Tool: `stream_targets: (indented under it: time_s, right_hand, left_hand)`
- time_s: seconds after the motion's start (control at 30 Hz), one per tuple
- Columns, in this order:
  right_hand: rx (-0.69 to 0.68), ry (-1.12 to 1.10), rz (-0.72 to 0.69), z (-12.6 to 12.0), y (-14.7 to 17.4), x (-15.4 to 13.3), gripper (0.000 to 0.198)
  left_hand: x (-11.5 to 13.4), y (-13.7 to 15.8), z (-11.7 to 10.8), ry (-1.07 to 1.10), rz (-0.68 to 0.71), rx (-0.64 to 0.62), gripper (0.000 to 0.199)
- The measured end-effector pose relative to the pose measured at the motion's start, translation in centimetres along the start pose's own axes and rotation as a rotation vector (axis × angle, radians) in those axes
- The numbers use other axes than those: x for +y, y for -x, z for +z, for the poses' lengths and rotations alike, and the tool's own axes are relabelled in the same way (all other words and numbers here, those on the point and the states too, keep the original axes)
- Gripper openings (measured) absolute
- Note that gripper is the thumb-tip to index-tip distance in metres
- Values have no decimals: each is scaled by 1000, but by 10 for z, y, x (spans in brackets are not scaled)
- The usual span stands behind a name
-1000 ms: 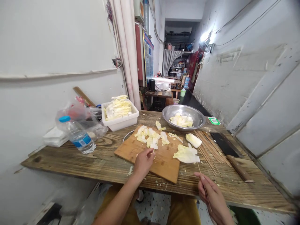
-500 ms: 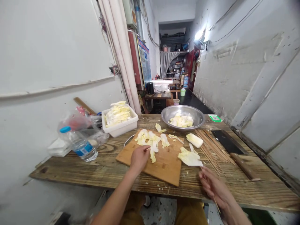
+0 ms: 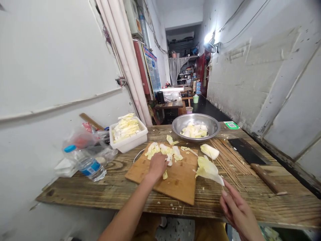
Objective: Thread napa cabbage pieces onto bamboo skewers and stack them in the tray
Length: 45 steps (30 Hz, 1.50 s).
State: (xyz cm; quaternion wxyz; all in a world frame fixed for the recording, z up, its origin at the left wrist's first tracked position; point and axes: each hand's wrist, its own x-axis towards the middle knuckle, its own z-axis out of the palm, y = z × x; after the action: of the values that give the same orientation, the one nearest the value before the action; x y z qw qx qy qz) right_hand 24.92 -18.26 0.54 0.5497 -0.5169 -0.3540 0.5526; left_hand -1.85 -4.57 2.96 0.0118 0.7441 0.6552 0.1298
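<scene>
My left hand (image 3: 158, 165) reaches over the wooden cutting board (image 3: 179, 185), its fingers curled down among the torn cabbage leaf pieces (image 3: 177, 153). The hand's back hides what the fingertips hold, if anything. My right hand (image 3: 237, 206), at the table's front right, is closed on a thin skewer. A pale cabbage leaf (image 3: 208, 169) is on the skewer's upper end, its white stem just above my fingertips. Beyond that leaf lies a cabbage heart (image 3: 210, 151). A metal bowl (image 3: 177, 125) behind the board holds more pieces.
Loose bamboo skewers (image 3: 229, 160) lie right of the board, beside a cleaver (image 3: 267, 177). A white tub (image 3: 135, 139) heaped with skewered leaves stands back left, near a water bottle (image 3: 91, 167) and plastic bags (image 3: 82, 139). The table's front edge runs close to me.
My left hand has moved forward over the leaf pieces, covering some. My right hand has turned and raised the skewered leaf slightly. The view has shifted a little.
</scene>
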Motion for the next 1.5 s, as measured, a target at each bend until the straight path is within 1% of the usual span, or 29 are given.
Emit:
stream_targets:
  time_s: [0.07, 0.13, 0.2, 0.3, 0.37, 0.43, 0.53, 0.6, 0.67, 0.7, 0.73, 0.77, 0.8, 0.83, 0.87, 0.93, 1.0, 1.1, 1.2, 1.3, 1.37, 1.43, 1.5]
  right_hand:
    - [9, 43, -54, 2, 7, -3, 64]
    - [3, 62, -73, 5, 13, -6, 64]
    - [0, 64, -58, 8, 18, -8, 65]
    - [-15, 42, -7, 13, 23, -10, 69]
    - [-55, 38, 19, 13, 24, -9, 71]
    - [-113, 45, 32, 12, 24, -7, 72]
    - [-161, 54, 36, 10, 24, -2, 73]
    - [-148, 52, 34, 10, 26, -1, 72]
    - [-142, 61, 35, 12, 29, -1, 71]
    - [-146, 69, 36, 14, 30, -1, 71]
    - [-157, 80, 36, 16, 31, -1, 71]
    - [-167, 95, 35, 18, 31, -1, 71]
    - [-176, 113, 31, 20, 32, 0, 71]
    - [-187, 134, 21, 22, 32, 1, 71]
    - [-199, 160, 5, 24, 32, 2, 71]
    - [-229, 216, -24, 27, 33, 4, 70]
    - [-263, 265, -38, 29, 33, 6, 68]
    - [-309, 346, -62, 28, 33, 6, 66]
    - [-382, 453, -135, 24, 31, 4, 63]
    - [-444, 525, -154, 22, 28, 1, 62]
    - [-456, 555, -163, 22, 27, 0, 61]
    - [-438, 588, -198, 22, 27, -2, 57]
    - [-415, 626, -243, 22, 29, -4, 53]
  left_hand:
    - [2, 1, -3, -5, 136, -47, 19]
    - [2, 0, -5, 4, 278, -103, 22]
    - [1, -4, -4, 14, 390, -149, 22]
    - [2, -15, 0, 24, 493, -176, 18]
    - [3, -22, 0, 49, 550, -163, 19]
    - [7, -26, -2, 104, 602, -123, 19]
    - [15, -25, -8, 239, 638, -14, 16]
    - [22, -18, -14, 324, 608, 90, 18]
    - [30, -9, -21, 443, 521, 222, 21]
    - [34, -4, -24, 556, 451, 282, 21]
    - [38, 0, -28, 713, 366, 319, 20]
    - [41, 4, -30, 909, 268, 326, 20]
    - [44, 7, -33, 1122, 162, 298, 21]
    - [46, 10, -34, 1317, 65, 238, 23]
    - [47, 12, -34, 1465, -13, 164, 26]
    - [45, 16, -32, 1629, -107, 53, 29]
    - [40, 22, -27, 1662, -138, 27, 30]
    - [34, 36, -22, 1605, -123, 44, 26]
    - [31, 52, -22, 1543, -95, 30, 23]
    - [31, 65, -25, 1573, -127, 5, 29]
    - [30, 70, -25, 1579, -160, -41, 32]
    - [29, 73, -23, 1526, -194, -68, 30]
    - [27, 75, -20, 1429, -187, -19, 22]
